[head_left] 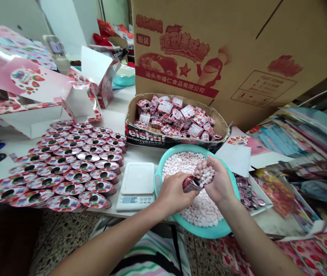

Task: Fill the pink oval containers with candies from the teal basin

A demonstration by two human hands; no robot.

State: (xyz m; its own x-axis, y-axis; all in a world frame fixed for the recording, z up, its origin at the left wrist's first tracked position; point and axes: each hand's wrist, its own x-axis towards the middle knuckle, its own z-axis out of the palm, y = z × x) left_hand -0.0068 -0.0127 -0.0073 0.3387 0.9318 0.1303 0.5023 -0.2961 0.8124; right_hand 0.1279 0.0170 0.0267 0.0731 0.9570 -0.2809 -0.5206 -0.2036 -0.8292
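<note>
My left hand (pixel 175 193) is closed around a small strawberry-printed candy box (pixel 191 184), held tilted with its opening toward my other hand. Cupped in my right hand (pixel 219 184) is a heap of small pale pink candies (pixel 203 172), right against the box's opening. Both hands are over a turquoise basin (pixel 167 157) filled with loose white and pinkish candies (pixel 205 214). Left of the basin sits a white kitchen scale (pixel 137 180) with nothing on its plate. Rows of similar oval boxes (pixel 71 188) stand on the table, round holes upward.
Behind the basin, a cut-down carton (pixel 177 145) holds a pile of strawberry boxes. A large brown carton (pixel 238 50) rises behind it. At right are a tray of small purple caps (pixel 263 207) and stacked packaging (pixel 307 142). Pink display boxes (pixel 42 88) lie back left.
</note>
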